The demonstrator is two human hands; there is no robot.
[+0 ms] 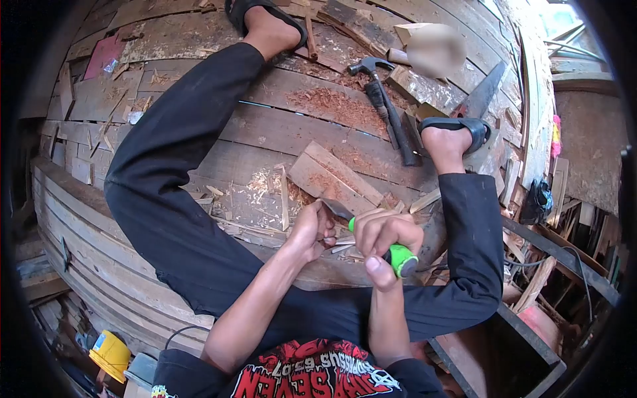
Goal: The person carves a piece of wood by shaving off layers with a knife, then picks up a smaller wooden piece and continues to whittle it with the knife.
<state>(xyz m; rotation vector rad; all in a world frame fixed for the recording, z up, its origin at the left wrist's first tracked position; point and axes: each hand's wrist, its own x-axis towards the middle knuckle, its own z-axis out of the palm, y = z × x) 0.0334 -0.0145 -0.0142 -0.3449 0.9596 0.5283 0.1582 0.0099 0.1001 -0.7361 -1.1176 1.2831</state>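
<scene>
My right hand [388, 239] is wrapped around the bright green handle of a chisel [402, 260], its dark end cap toward me. The metal blade points up and left, to my left hand [310, 232]. My left hand is closed, its fingers curled close by the blade; what they pinch, if anything, is hidden. Just beyond the hands lies a flat wooden board [334, 174] with reddish shavings on it. Thin wood slivers [285, 199] and pale chips lie beside it.
A claw hammer [391, 109] lies on the plank floor [265, 136] beside another dark-handled tool [379, 103]. A handsaw [483, 93] rests near my right foot, by wood blocks [424, 93]. Stacked planks [99, 225] line the left; a yellow container [109, 355] stands lower left.
</scene>
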